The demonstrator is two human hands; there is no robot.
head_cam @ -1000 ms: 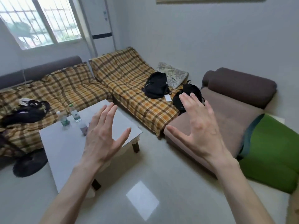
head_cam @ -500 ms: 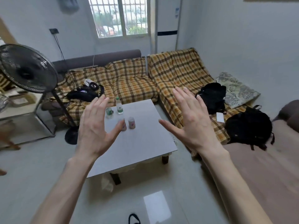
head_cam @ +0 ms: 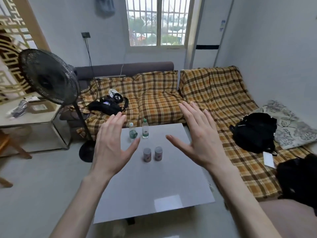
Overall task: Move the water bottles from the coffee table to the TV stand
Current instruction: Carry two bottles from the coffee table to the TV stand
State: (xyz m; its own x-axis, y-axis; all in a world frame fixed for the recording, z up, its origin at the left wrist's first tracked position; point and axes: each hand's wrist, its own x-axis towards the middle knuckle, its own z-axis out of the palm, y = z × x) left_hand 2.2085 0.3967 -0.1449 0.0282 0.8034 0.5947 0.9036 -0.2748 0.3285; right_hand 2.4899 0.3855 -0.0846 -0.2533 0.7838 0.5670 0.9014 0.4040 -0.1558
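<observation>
- Both hands are empty, fingers spread: left hand (head_cam: 113,148) at centre-left of frame, right hand (head_cam: 199,140) at centre-right, palms facing each other, neither touching anything.
- Two water bottles (head_cam: 139,130) stand upright near the far edge of the worktop (head_cam: 154,182), upper centre of frame, just beside each other. White cap on the left one, green cap on the right.
- In frame they sit in the gap between your hands, closer to the left fingertips, but well beyond them on the worktop.
- Two small cans (head_cam: 152,154) stand nearer you, mid-frame; not your targets.
- Judgement: thin clear plastic, light to moderate weight, fill level unclear. Walls may flex, label may be slick.
- Grip each around the mid-body, keep upright.
- TV stand not in view.
</observation>
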